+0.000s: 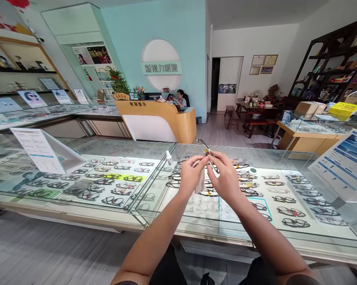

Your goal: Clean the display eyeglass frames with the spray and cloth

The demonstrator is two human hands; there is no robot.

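Observation:
A pair of eyeglasses is held up above the glass counter, its frame tilted between my two hands. My right hand is closed on the eyeglasses, fingers and thumb pinching the frame. My left hand is closed with its fingertips meeting the glasses beside the right thumb. From the left hand hangs a pale cloth, partly hidden by the fingers. A small white-capped bottle stands on the glass to the left. Under the glass, rows of eyeglasses lie near my hands.
The glass display counter runs across in front of me. A folded sign stands on it at left, another sign at right. Beyond are a reception desk with people seated behind, a dark wooden table and shelves.

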